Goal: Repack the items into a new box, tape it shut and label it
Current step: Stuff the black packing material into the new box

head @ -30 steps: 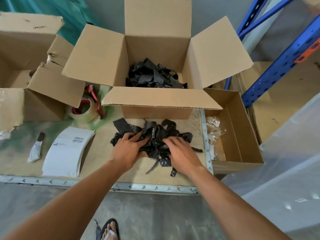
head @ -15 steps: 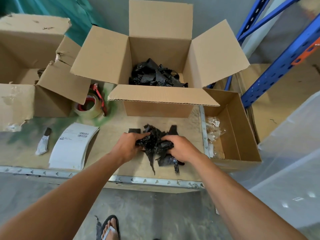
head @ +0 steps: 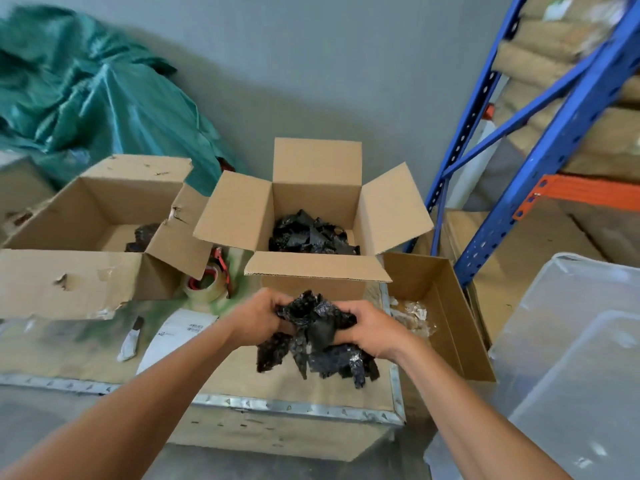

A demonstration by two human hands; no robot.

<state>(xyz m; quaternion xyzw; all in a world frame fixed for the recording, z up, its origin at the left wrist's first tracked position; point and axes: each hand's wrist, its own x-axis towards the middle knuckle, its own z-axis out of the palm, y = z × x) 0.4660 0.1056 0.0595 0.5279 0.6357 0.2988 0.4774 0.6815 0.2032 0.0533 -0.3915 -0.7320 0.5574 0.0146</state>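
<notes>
A bunch of crumpled black plastic pieces (head: pixel 313 341) hangs above the table, gripped from both sides. My left hand (head: pixel 258 318) clasps its left side and my right hand (head: pixel 370 329) its right. Just beyond stands the new open cardboard box (head: pixel 311 271), all flaps up, with more black pieces (head: pixel 311 235) lying inside. To the left is the torn old box (head: pixel 69 282), a few dark pieces (head: pixel 143 233) on its floor. A tape dispenser with clear tape (head: pixel 207 282) sits between the boxes. A stack of white labels (head: pixel 173 337) lies on the table at the left.
A small knife (head: pixel 131 339) lies left of the labels. A shallow cardboard box (head: pixel 446 317) with clear plastic scraps hangs off the table's right edge. Blue shelving (head: pixel 540 147) rises at the right, clear bins (head: pixel 571 358) below it, a green tarp (head: pixel 86 98) at back left.
Both hands gathered the spread-out black pieces into one bunch and lifted it off the table toward the open box. The camera tilted up.
</notes>
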